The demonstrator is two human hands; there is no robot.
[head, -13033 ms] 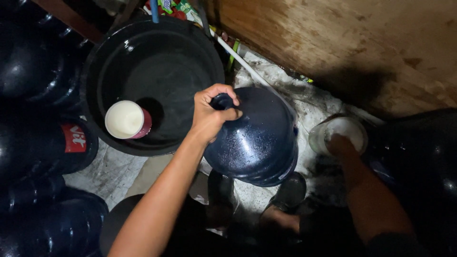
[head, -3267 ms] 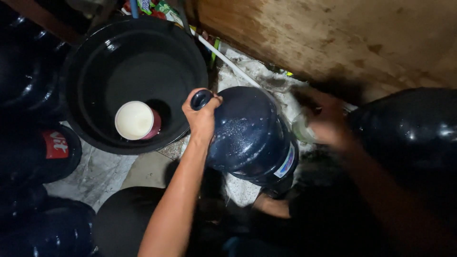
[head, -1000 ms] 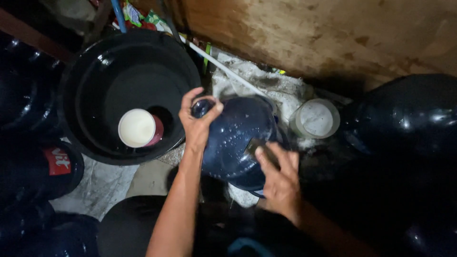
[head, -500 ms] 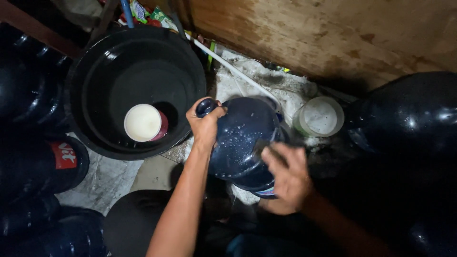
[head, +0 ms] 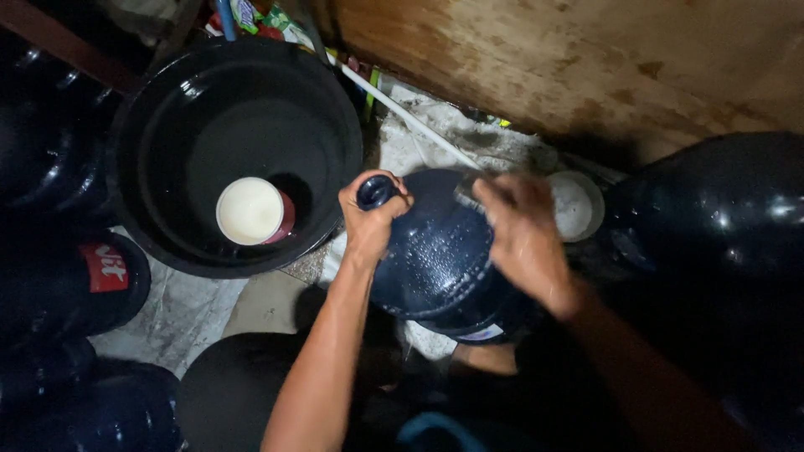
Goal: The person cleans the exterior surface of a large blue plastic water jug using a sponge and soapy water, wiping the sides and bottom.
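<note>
Left hand is gripping the neck of the big dark-blue water jug, tilted on the floor beside the black tub. Right hand is lying open & blurred on its wet shoulder. Jug's prob. stiff, bulky, slippery when wet; neck + far side are looking like the best hold.

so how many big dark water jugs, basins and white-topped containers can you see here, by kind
big dark water jugs: 6, counting the held jug and those partly in shadow
black basin: 1
white-topped containers: 2, one in the basin, one by the wall
total: 9
</note>
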